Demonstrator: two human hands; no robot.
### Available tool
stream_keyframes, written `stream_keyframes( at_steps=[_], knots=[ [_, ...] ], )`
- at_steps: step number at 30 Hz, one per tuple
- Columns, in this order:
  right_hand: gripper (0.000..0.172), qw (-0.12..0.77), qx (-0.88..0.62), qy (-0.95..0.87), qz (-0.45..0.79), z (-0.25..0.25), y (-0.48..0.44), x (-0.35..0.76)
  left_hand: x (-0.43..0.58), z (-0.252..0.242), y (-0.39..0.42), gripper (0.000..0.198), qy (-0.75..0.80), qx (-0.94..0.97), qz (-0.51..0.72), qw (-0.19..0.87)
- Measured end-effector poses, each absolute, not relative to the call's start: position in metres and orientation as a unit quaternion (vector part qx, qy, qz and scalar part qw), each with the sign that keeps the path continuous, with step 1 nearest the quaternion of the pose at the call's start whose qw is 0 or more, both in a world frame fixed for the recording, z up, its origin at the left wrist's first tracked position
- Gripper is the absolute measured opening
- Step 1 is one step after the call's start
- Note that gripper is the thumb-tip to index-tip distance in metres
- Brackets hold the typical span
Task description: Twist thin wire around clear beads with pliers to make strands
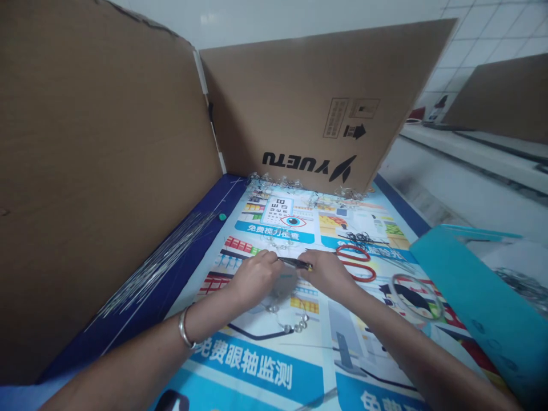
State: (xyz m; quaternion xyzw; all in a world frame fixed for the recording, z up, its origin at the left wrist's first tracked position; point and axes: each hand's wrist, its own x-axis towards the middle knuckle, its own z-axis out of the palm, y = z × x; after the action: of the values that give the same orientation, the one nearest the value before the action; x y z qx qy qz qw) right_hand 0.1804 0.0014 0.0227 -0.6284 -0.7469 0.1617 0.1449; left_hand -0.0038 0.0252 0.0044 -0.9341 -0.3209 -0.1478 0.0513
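Left hand: fingers curled shut round one end of a thin dark tool. Right hand: pinched on the tool's yellow-tipped end. The tool sits over the middle of the printed poster, just beyond a beaded strand; what its tip grips is too small to tell.

Judgement: this goes best with both wrists resting on the poster, a light grip and the strand left slack, clear of the red rings to the right and the wire bundle to the left.

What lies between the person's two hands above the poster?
In the head view, a thin dark tool with a yellow tip bridges the gap from the left hand to the right hand.
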Motion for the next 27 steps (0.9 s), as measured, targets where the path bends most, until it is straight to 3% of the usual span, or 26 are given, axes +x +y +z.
stream_keyframes(
  at_steps=[9, 18, 27],
  knots=[
    [0.003, 0.243, -0.62, -0.696, 0.267, 0.005, 0.003, 0.193, 0.003, 0.003, 0.028, 0.016, -0.347, -0.923, -0.165, 0.024],
    [0.012, 0.384, -0.558, -0.545, 0.494, -0.003, 0.001, 0.198, 0.019, 0.006, 0.045, 0.019, -0.37, -0.865, -0.273, -0.198],
    [0.022, 0.444, -0.493, -0.458, 0.592, -0.009, -0.006, 0.191, 0.024, -0.009, 0.044, 0.007, -0.435, -0.67, -0.341, -0.495]
  ],
)
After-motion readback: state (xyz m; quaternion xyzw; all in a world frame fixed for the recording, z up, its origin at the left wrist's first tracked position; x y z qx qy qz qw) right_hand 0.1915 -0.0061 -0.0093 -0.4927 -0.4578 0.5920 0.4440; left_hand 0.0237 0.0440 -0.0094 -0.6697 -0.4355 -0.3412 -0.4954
